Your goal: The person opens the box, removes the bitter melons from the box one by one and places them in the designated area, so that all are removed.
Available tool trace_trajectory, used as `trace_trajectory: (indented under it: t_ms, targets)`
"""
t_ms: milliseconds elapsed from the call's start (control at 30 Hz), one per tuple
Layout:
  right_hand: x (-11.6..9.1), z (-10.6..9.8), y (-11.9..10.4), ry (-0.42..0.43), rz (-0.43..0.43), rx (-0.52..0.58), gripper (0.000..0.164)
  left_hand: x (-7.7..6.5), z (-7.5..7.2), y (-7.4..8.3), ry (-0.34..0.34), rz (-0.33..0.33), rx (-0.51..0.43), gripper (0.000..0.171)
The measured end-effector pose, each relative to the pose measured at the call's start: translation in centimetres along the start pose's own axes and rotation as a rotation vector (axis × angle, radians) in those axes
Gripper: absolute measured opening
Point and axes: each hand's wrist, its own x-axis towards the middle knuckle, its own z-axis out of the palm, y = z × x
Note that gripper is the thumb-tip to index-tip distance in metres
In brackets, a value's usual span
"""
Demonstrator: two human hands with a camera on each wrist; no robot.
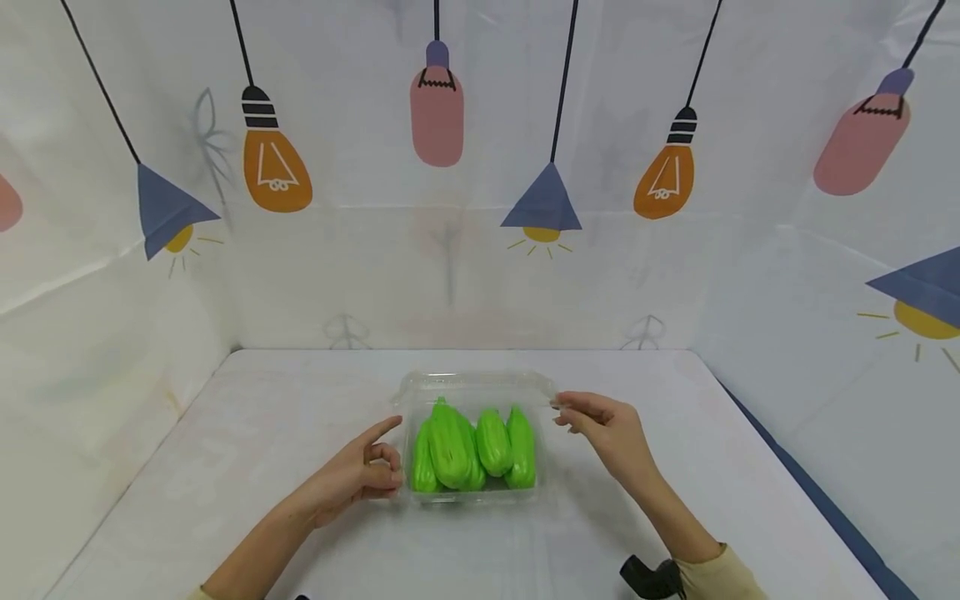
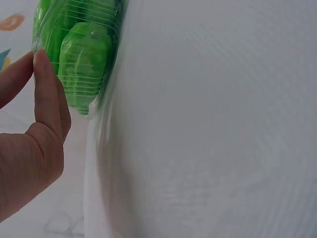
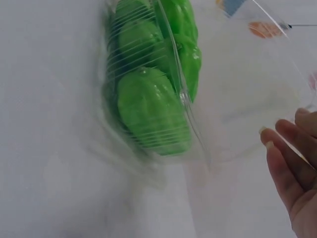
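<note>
Gourds (image 1: 450,450), five of them in bright green, are displayed in a clear plastic box (image 1: 483,497), its lid (image 1: 480,382) swung open!
Set on the white table (image 1: 187,483), between the two hands, the box is pinched at its left rim by the left hand (image 1: 356,475), thumb and a curled finger closed on the plastic, index finger stretched out. Over on the other side, the lid's corner is met by the right hand (image 1: 615,433), fingers held narrowly apart; whether the edge is gripped cannot be told. Inside, the gourds are packed side by side. Behind, a pale curtain (image 1: 375,258) is seen, printed with lamps (image 1: 542,200).
</note>
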Motion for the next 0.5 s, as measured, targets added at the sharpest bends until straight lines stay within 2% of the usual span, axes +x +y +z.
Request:
trace_trajectory:
  t_ms: [333,500]
  targets:
    - [1.9,0.1,-0.4,0.049,-0.014,0.024,0.02,0.0,0.4,0.0,-0.005,-0.004,-0.002,0.094]
    - [2.5,0.1,-0.5,0.103,-0.061,-0.03,0.014,-0.1,0.5,0.0,-0.004,-0.018,-0.022,0.093]
